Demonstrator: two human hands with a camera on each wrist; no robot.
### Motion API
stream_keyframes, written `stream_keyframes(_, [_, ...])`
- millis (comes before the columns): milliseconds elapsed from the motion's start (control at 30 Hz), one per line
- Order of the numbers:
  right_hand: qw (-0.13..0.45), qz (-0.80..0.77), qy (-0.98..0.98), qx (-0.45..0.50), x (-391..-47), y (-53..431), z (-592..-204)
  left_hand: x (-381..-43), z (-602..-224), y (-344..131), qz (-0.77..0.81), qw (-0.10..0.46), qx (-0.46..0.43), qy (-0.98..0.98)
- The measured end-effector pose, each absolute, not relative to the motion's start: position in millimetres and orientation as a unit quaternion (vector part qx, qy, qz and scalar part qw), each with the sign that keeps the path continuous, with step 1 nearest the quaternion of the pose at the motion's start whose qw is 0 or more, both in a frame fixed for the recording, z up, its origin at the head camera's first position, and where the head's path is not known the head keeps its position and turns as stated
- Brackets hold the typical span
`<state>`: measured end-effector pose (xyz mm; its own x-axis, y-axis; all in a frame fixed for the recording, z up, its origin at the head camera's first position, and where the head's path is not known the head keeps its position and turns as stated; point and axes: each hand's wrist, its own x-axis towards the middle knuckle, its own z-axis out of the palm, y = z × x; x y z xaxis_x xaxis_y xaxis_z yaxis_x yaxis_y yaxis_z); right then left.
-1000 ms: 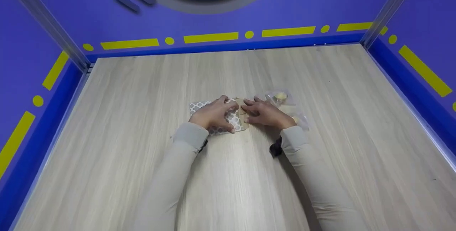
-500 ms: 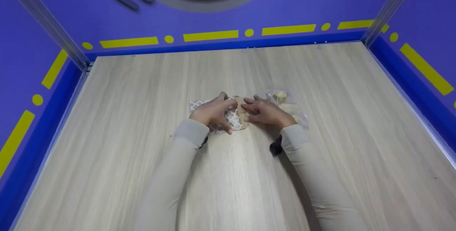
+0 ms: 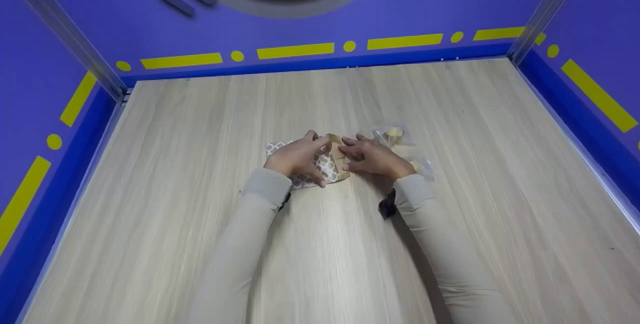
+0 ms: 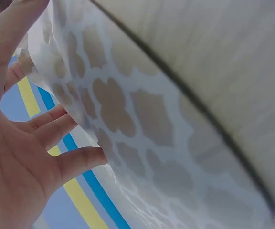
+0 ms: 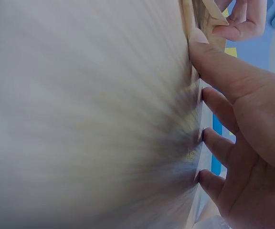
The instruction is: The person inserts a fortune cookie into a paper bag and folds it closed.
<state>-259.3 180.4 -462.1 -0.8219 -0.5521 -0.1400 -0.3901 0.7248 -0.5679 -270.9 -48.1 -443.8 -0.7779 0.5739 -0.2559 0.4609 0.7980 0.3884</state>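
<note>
A flat paper bag (image 3: 326,168) with a grey-and-white lattice print lies on the table, its plain brown end (image 3: 340,156) to the right. My left hand (image 3: 300,156) is over the printed part, thumb at the near side and fingers toward the far side, gripping it near the brown end. In the left wrist view, fingertips (image 4: 92,157) touch the print. My right hand (image 3: 372,158) lies beside the brown end, fingers spread; in the right wrist view its thumb (image 5: 209,52) touches the brown paper and the other fingertips rest on the table.
Beyond the right hand lies a clear plastic packet (image 3: 395,135) with something yellowish in it. A second clear packet (image 3: 424,168) is partly hidden by the right wrist. Blue panels (image 3: 300,34) surround the wood-grain table (image 3: 200,204).
The brown end of the bag shows more and its edge by the left fingers looks lifted. The left fingers have shifted slightly; the right hand has hardly moved.
</note>
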Motion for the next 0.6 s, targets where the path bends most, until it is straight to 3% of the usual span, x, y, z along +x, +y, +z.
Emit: stream_keyframes(600, [0.145,-0.265,0.919,-0.254,-259.0,177.7,-461.1,-272.3,-449.6,-57.7,0.189,0.138,0.32,0.918])
